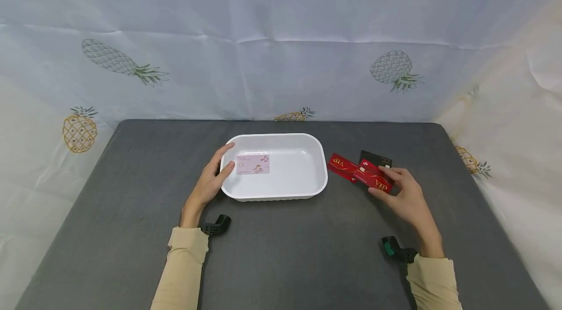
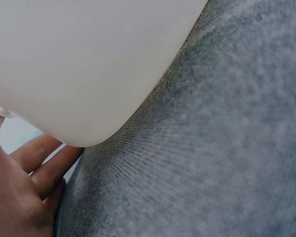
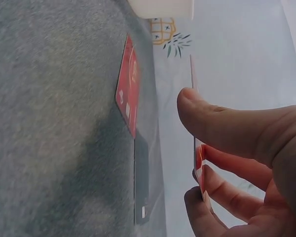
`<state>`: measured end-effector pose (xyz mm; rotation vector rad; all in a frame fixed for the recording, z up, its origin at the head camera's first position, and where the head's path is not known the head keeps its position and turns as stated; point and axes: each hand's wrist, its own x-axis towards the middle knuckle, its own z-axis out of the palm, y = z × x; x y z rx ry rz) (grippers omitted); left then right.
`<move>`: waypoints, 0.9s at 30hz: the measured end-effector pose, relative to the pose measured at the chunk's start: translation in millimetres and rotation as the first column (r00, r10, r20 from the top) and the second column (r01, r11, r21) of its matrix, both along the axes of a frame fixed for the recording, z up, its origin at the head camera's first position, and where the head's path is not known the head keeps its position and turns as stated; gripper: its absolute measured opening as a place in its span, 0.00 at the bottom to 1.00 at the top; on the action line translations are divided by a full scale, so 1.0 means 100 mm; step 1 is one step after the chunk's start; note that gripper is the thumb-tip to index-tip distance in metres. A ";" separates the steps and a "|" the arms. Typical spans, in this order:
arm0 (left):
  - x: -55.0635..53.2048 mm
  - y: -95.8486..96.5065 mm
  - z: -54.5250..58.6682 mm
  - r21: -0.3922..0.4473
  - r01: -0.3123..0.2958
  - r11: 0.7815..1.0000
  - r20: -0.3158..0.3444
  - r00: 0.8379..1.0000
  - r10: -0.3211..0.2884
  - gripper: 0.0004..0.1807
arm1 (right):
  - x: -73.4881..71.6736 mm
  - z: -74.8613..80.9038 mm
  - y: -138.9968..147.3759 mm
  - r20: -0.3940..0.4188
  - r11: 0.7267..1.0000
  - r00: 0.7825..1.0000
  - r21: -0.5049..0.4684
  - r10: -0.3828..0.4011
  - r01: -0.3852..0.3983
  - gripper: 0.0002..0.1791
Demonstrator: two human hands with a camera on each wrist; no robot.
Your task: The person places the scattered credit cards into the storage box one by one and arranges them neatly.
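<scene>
A white plastic tray (image 1: 303,168) stands on the table, and a pink VIP card (image 1: 253,164) lies inside it at the left. My left hand (image 1: 208,181) grips the tray's left end, its thumb over the rim; in the left wrist view the fingers (image 2: 52,170) reach behind the tray wall (image 2: 89,74). My right hand (image 1: 406,195) pinches a red VIP card (image 1: 373,176) between thumb and fingers; the right wrist view shows it edge-on, raised off the table. Below it on the table lie another red VIP card (image 1: 342,167) and a black card (image 1: 376,158).
The dark grey table (image 1: 281,251) meets a pale curtain (image 1: 263,81) with pineapple prints at its back edge. Black wrist devices (image 1: 217,225) sit at both cuffs.
</scene>
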<state>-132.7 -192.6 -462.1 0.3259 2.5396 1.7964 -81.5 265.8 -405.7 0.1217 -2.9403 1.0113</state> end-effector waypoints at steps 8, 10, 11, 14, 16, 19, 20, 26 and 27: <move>0.00 0.00 0.00 -0.001 -0.004 1.000 0.005 1.000 0.004 0.31 | -0.07 0.07 -0.08 -0.022 0.999 0.999 -0.011 0.041 -0.041 0.37; 0.00 0.00 -0.01 0.000 -0.004 1.000 0.004 1.000 0.004 0.31 | -0.09 0.09 -0.11 -0.030 0.999 0.998 -0.004 0.048 -0.049 0.37; 0.00 0.00 -0.01 0.002 -0.004 1.000 0.004 1.000 0.004 0.31 | -0.11 0.10 -0.13 -0.032 0.999 0.998 -0.001 0.051 -0.051 0.37; 0.00 0.00 -0.01 0.000 0.000 1.000 0.000 1.000 0.000 0.31 | -0.14 0.13 -0.18 -0.026 0.999 0.998 -0.002 0.054 -0.054 0.37; 0.00 0.00 -0.01 -0.003 0.001 1.000 -0.002 1.000 -0.001 0.31 | -0.17 0.15 -0.21 -0.019 0.998 0.998 -0.004 0.056 -0.056 0.37; -0.01 0.00 -0.01 -0.003 0.002 1.000 -0.004 1.000 -0.002 0.31 | -0.20 0.17 -0.27 -0.006 0.998 0.998 -0.016 0.062 -0.063 0.37; -0.01 0.00 -0.01 -0.003 0.000 1.000 -0.005 1.000 0.000 0.31 | -0.22 0.18 -0.28 -0.003 0.998 0.998 -0.020 0.066 -0.066 0.37; 0.00 0.01 -0.02 -0.008 -0.003 1.000 -0.029 1.000 0.003 0.31 | -0.30 0.23 -0.41 -0.004 0.994 0.996 -0.053 0.092 -0.092 0.37; 0.01 0.01 -0.02 -0.015 -0.009 1.000 -0.038 0.999 0.008 0.31 | -0.31 0.24 -0.43 -0.005 0.994 0.995 -0.053 0.095 -0.096 0.37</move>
